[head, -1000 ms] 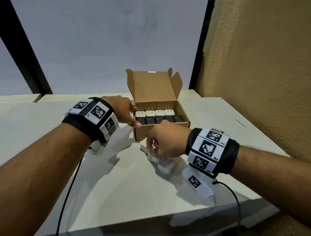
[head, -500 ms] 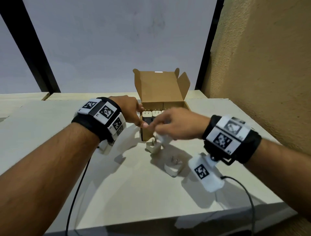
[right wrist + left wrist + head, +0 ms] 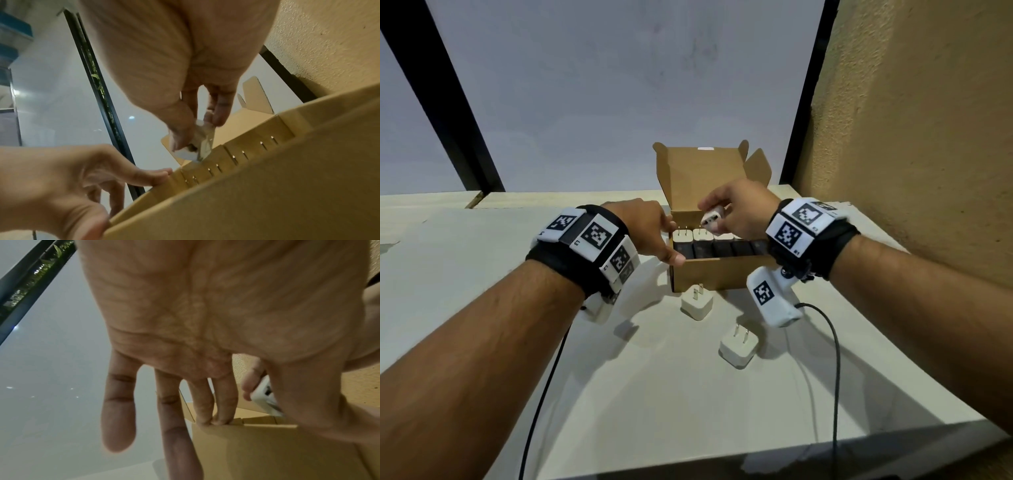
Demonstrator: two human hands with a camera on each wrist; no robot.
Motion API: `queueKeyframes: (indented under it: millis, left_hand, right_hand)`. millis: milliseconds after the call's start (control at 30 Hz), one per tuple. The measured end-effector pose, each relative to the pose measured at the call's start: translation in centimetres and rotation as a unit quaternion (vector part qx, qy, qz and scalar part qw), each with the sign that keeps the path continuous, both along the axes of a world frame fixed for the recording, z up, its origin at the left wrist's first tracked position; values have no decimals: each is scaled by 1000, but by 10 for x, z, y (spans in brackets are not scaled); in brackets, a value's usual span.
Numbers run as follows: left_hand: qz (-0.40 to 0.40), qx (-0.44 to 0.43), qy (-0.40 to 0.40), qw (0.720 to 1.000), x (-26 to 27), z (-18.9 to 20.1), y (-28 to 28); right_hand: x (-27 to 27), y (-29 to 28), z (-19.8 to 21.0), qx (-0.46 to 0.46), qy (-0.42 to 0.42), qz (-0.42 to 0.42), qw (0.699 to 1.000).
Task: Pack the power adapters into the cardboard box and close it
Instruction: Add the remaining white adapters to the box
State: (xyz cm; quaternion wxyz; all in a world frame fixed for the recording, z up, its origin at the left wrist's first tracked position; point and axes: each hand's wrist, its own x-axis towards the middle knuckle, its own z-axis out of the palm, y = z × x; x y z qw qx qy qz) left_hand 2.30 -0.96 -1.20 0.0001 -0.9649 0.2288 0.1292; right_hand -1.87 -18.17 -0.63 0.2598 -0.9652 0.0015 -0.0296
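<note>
The cardboard box (image 3: 717, 274) stands open at the centre of the head view, its lid upright behind it, on the pale desk (image 3: 482, 274). Inside, a back row of white adapters (image 3: 692, 235) stands with prongs up, and a front row of black adapters (image 3: 714, 248) lies just before them against the near wall. The right hand (image 3: 739, 214) hovers over the back row, its grip closed around a white power adapter (image 3: 711, 219) pinched between thumb and fingers; in the right wrist view that adapter (image 3: 200, 141) hangs just above the prongs poking through the inner card. The left hand (image 3: 650, 229) holds the box at its left end, thumb on the near left corner and fingertips (image 3: 213, 420) resting on the top edge, so its grip is a light hold on the box wall rather than a fist. Two more white adapters lie on the desk in front of the box: one (image 3: 697, 303) just beside the front wall, another (image 3: 739, 347) lower and to the right, both with prongs up.
</note>
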Motion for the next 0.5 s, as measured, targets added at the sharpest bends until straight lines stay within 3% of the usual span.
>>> queueKeyframes:
  millis: [100,300,500]
  left_hand:
    - [-4,-6,1,1000,0,-1,-1]
    - [-11,-16,-1,1000,1,-2,0]
    - [-9,-50,5,999,-6,2,2]
  right_hand:
    - [14,4,-7,-39,4,-3,999]
    - [33,6,-15,17,13,-21,1000]
    - [36,13,-20,-3,8,-16,1000]
